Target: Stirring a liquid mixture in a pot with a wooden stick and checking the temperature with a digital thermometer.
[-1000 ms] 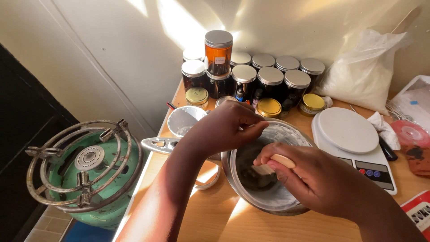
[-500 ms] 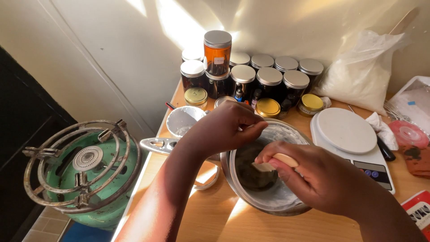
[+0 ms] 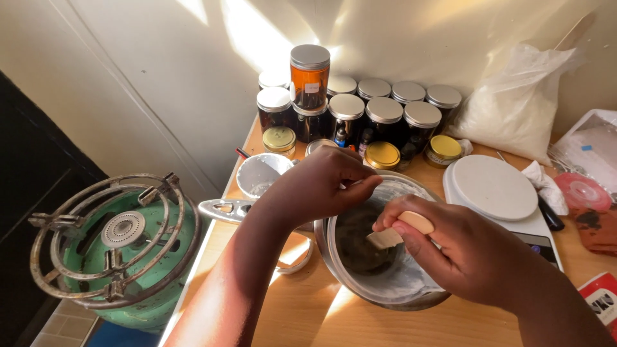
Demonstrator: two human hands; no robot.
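Observation:
A round metal bowl (image 3: 411, 292) with a dark mixture and white powder inside sits on the wooden table (image 3: 302, 308). My left hand (image 3: 318, 186) curls over the bowl's far left rim, holding it. My right hand (image 3: 463, 254) is over the bowl, gripping a pale wooden spatula (image 3: 402, 231) whose blade dips into the dark mixture.
Several dark jars with silver lids (image 3: 385, 115) stand at the back, one amber jar (image 3: 309, 77) stacked on top. A white kitchen scale (image 3: 495, 189) and a bag of white powder (image 3: 514, 106) lie right. A green gas burner (image 3: 109, 244) stands left of the table, a white cup (image 3: 260, 173) beside the bowl.
My right hand has shifted slightly with the spatula inside the bowl. My left hand stays on the rim.

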